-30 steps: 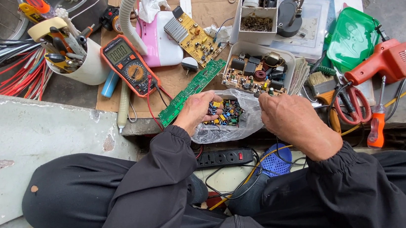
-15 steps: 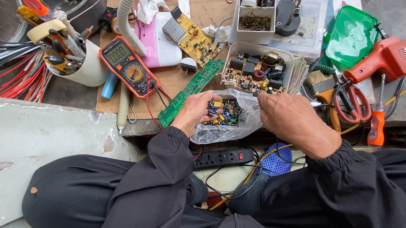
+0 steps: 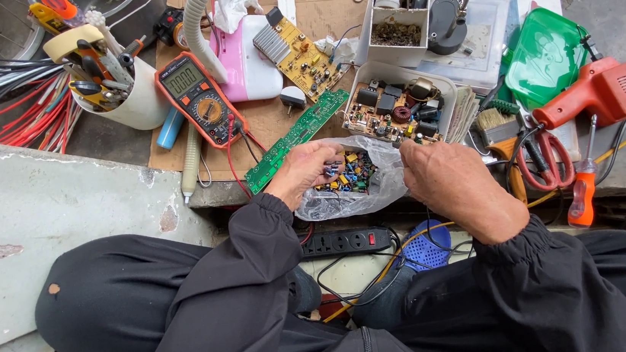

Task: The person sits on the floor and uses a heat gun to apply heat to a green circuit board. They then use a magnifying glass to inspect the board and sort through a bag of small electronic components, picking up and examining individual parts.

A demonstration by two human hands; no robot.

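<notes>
Left hand is pinching the plastic bag open | right hand is gripping its other edge | bag is sagging between grips, parts may spill if either edge is slipping

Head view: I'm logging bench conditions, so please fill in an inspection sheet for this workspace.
Surface: cardboard sheet over a worn bench.
Job's things: clear bag of small coloured parts.
Clutter: multimeter, green board, yellow board, tray of parts, scissors, red solder gun.
Grippers: left hand and right hand both grip the bag.
Cables: red probe lead, power strip.
Surroundings: wire bundle, tool cup.
</notes>
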